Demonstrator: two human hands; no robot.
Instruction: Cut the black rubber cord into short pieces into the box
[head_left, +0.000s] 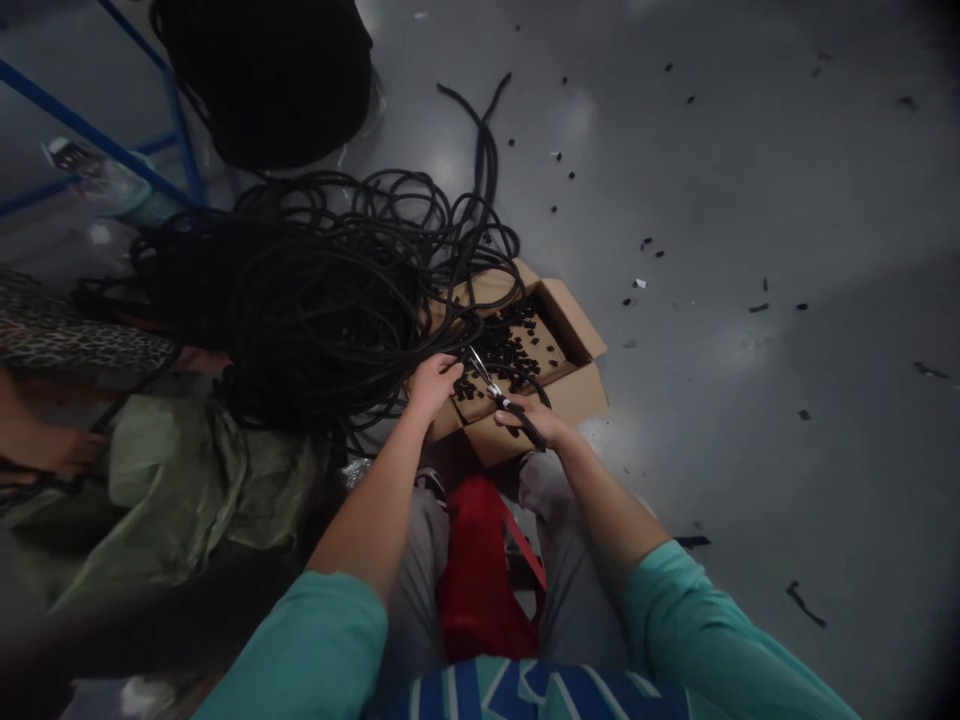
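Note:
My right hand (538, 418) grips a pair of scissors (496, 392) with black handles. Their metal blades point up and left over an open cardboard box (576, 320). My left hand (433, 384) is closed at the box's left edge, fingers on a black cord whose end I cannot make out. Many short black cut pieces (510, 345) lie inside the box. A big tangled heap of black cord (322, 290) spreads left of the box, and some loops hang over its rim.
A large black coil (270, 75) stands behind the heap, near a blue metal frame (176, 130). Another person's hand (56, 450) is at the left, beside a green sheet (187, 480). Something red (476, 580) sits between my legs. Small black scraps dot the grey floor (735, 420).

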